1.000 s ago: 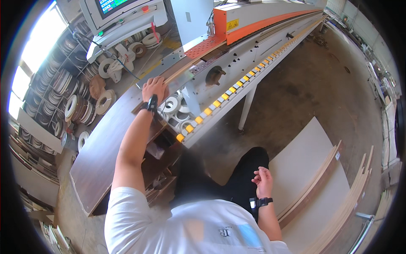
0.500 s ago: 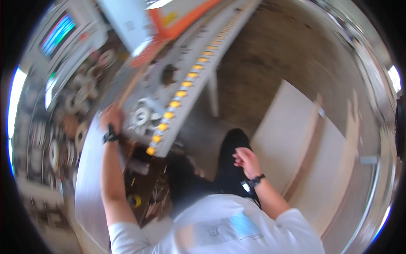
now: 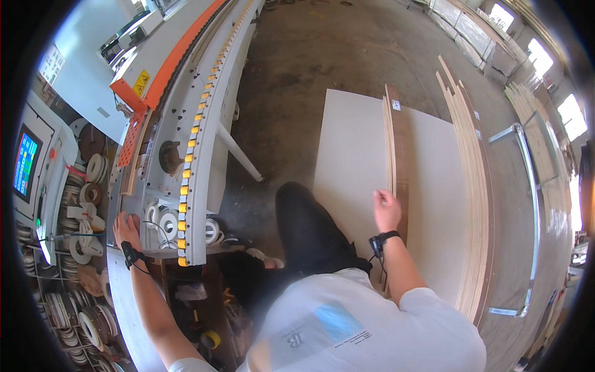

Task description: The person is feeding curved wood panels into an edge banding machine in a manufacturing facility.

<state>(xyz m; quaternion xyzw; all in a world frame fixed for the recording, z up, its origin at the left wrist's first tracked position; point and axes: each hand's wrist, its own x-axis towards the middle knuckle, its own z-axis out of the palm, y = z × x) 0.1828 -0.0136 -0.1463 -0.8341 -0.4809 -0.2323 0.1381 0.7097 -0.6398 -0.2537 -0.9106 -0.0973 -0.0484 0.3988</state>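
Observation:
My left hand (image 3: 126, 229) lies with its fingers spread on the grey near end of the machine's bed (image 3: 131, 202), by a pale flat surface (image 3: 126, 304) under my forearm. The hand is open and grips nothing. Right of it, white rolls of edge-banding tape (image 3: 167, 224) sit beside a rail with yellow rollers (image 3: 193, 144). My right hand (image 3: 388, 209) hangs in the air in front of a stack of narrow wooden strips (image 3: 390, 139), its fingers loosely curled closed. Nothing shows in it. Whether it touches the strips cannot be made out.
A control panel with a lit screen (image 3: 26, 162) stands at the left above shelves of tape rolls (image 3: 93, 325). On the right, pale boards (image 3: 347, 136) lie beneath the strips and a second strip stack (image 3: 468, 186). Beyond is a metal frame (image 3: 532, 217).
My view has turned right and steadied, so the machine appears farther left and more upright. My left hand stays at the bed's end; my right hand has moved out over the boards toward the strips.

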